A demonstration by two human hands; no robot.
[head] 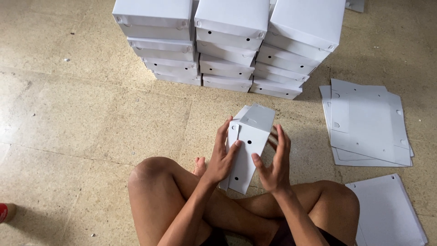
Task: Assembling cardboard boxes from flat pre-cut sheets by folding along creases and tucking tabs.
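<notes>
Three stacks of finished white cardboard boxes (227, 45) with small round holes stand side by side on the speckled beige tile floor (82, 105). To the right lies a pile of flat white cardboard sheets (368, 125), with another flat white pile (387, 212) nearer, and a red object (3, 212) at the left edge.

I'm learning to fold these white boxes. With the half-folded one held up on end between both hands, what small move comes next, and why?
Probably press the loose end flap flat into the box. The left hand braces its side and the right hand cups the other, yet the top end panel still stands out at an angle, unlike the squared, closed ends in the stack of finished boxes.
</notes>
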